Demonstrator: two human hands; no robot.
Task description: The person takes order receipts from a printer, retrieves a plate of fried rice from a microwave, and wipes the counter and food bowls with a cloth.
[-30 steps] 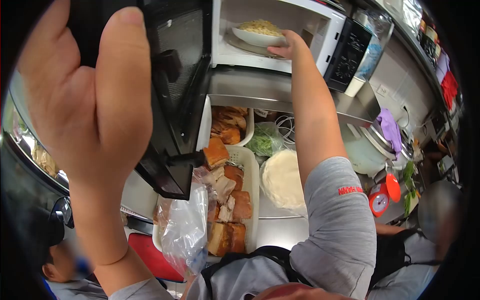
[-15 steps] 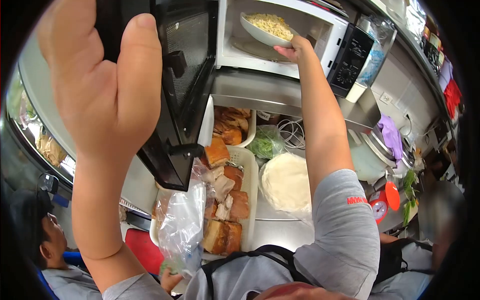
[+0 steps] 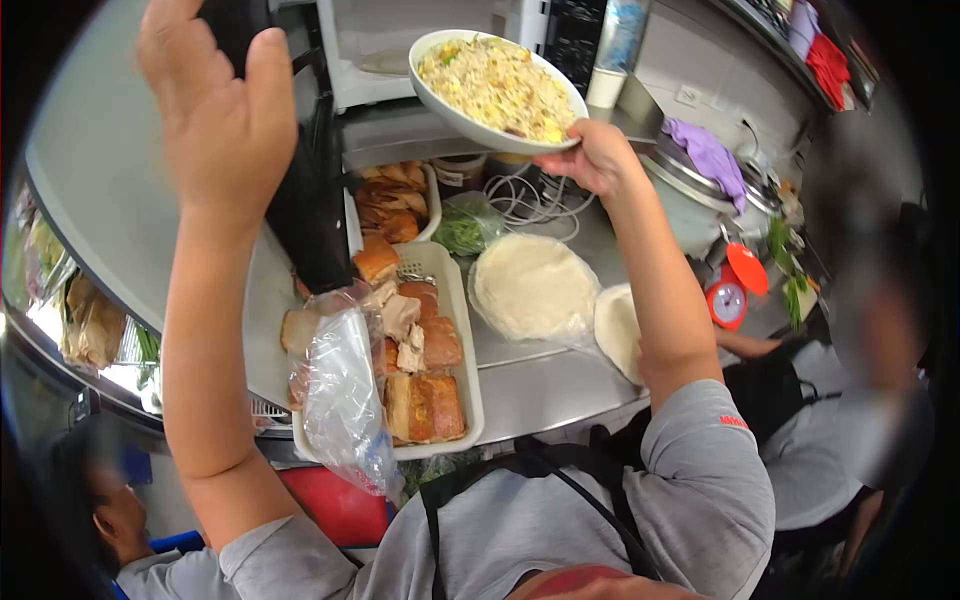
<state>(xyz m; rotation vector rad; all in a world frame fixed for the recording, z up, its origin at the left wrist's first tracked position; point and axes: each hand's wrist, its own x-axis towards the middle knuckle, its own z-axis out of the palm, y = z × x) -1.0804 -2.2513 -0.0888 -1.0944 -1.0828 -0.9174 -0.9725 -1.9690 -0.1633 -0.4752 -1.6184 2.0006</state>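
Observation:
My right hand (image 3: 595, 158) grips the rim of a white bowl (image 3: 440, 104) heaped with fried rice (image 3: 500, 88), its thumb at the edge and fingers beneath. The bowl hangs tilted in front of the microwave (image 3: 332, 60), whose black door (image 3: 308, 205) stands open on the left. Close beside that door my left hand (image 3: 225, 115) is raised, thumb spread and fingers stretched upward; the fingertips run out of view. It holds nothing that I can see.
Below lie a tray (image 3: 472, 405) of roasted meat pieces (image 3: 425, 408), a plastic bag (image 3: 345, 385), bagged greens (image 3: 468, 225) and stacked round pale wrappers (image 3: 535, 288). A white cable (image 3: 530, 205) coils behind. A red scale (image 3: 728, 300) stands right. People are on both sides.
My right hand has drawn the bowl of fried rice out of the microwave, towards me. The view has shifted, and my left hand now shows farther from the camera.

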